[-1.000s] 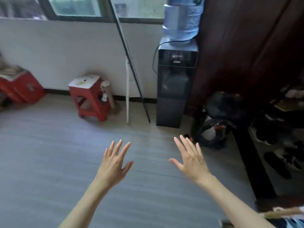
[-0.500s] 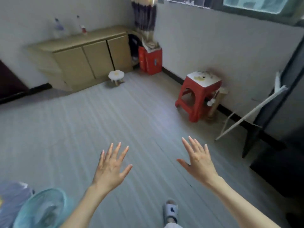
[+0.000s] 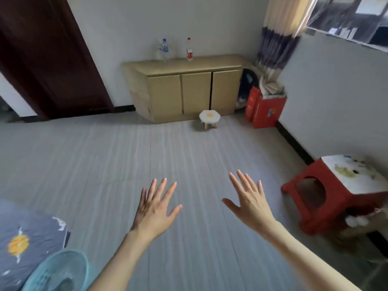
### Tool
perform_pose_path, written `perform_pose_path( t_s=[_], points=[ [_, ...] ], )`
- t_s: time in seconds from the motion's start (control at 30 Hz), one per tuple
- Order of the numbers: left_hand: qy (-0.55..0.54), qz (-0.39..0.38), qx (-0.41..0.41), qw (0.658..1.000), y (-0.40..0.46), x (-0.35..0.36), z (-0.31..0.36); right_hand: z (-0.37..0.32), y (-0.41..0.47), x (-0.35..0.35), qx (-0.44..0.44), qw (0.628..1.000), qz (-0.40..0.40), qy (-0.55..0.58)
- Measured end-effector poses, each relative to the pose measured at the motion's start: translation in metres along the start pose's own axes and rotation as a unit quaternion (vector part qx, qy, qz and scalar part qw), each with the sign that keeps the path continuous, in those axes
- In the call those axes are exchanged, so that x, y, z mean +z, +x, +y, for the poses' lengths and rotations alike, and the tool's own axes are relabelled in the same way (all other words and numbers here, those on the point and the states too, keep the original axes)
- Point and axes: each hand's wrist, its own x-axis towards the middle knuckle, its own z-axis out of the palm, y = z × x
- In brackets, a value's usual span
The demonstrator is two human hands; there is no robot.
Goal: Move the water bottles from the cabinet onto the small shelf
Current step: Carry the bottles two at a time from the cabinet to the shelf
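Note:
Across the room a low tan cabinet (image 3: 189, 68) stands against the far wall. On its top are a clear bottle with a blue cap (image 3: 165, 48) and a bottle with a red cap and red label (image 3: 189, 50); a fainter clear bottle may stand just left of the blue one. A tiny white stool with a yellow centre (image 3: 209, 117) sits on the floor in front of the cabinet. My left hand (image 3: 154, 208) and my right hand (image 3: 248, 201) are held out over the grey floor, fingers spread, holding nothing, far from the bottles.
A red plastic stool (image 3: 340, 194) with a white top stands near the right wall. A red box (image 3: 265, 111) with papers sits in the corner under a curtain. A dark door (image 3: 48, 66) is at left. A teal fan (image 3: 60, 271) and a patterned cushion (image 3: 25, 240) lie at lower left.
The view has swung left from the water dispenser to the cabinet wall, which now sits centred. Both hands stay spread in front of me.

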Motion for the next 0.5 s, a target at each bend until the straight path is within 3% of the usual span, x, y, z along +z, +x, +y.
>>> perform_pose_path(
  t_s=[0.17, 0.5],
  points=[
    [-0.002, 0.014, -0.041, 0.999, 0.088, -0.003, -0.023, -0.002, 0.108, 0.012, -0.046, 0.999, -0.009, 0.005],
    [-0.030, 0.044, -0.060, 0.997, 0.326, -0.003, -0.095, 0.006, 0.364, 0.004, -0.045, 0.999, 0.004, -0.013]
  ],
)
